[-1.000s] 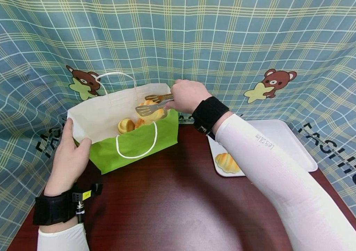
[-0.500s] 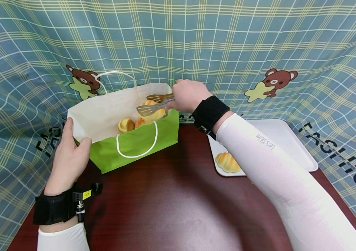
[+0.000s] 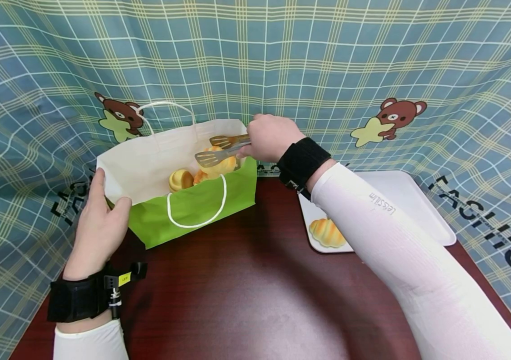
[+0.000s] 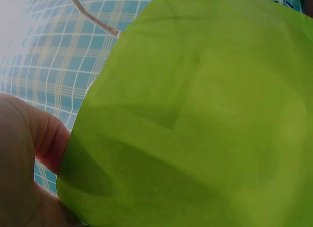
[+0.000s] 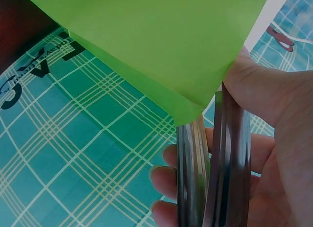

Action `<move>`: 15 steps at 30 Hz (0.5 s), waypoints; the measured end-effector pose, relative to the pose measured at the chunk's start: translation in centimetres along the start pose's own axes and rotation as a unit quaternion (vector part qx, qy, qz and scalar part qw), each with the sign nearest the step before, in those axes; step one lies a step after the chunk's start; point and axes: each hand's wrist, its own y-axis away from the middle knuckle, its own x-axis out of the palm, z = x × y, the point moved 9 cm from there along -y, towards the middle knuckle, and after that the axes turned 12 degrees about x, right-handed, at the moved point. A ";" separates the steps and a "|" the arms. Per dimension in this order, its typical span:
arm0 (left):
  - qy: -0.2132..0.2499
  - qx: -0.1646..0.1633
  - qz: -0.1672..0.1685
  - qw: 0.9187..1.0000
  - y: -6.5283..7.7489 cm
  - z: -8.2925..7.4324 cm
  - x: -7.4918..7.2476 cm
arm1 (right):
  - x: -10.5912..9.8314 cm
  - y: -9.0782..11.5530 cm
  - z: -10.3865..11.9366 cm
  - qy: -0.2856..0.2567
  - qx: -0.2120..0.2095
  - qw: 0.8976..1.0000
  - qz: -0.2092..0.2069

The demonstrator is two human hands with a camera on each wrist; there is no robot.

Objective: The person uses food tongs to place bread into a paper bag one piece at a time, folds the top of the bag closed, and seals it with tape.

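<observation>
A green paper bag (image 3: 183,210) with a white lining stands at the left, its mouth facing up and toward me. My left hand (image 3: 100,235) holds the bag's left end, thumb and forefinger at the rim; its other fingers are hidden. In my right hand (image 3: 273,137) I grip metal serving tongs (image 3: 212,157) over the bag's right end, their slotted heads apart. Just under the near head is a striped yellow bread roll (image 3: 221,166). Beside it in the bag sit a round golden bun (image 3: 180,180) and a partly hidden orange bread (image 3: 200,176).
A white tray (image 3: 404,200) lies at the right, partly covered by my right sleeve. On its near left corner sits a striped bread roll (image 3: 326,233). Plaid cloth (image 3: 305,75) hangs behind and at both sides. The dark wooden table (image 3: 219,300) spreads in front.
Almost nothing differs. The tongs' heads shift very slightly over the bread, and the roll under them sits a touch lower. My left hand stays at the bag.
</observation>
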 end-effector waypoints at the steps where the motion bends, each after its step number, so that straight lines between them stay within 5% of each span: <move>1: 0.000 -0.001 0.000 1.000 0.0 0.0 0.0 | 0.0 0.0 0.0 0.001 -0.001 1.000 0.000; 15: 0.003 0.004 -0.002 1.000 0.0 0.2 0.0 | 0.1 0.0 -0.2 0.000 0.001 1.000 0.006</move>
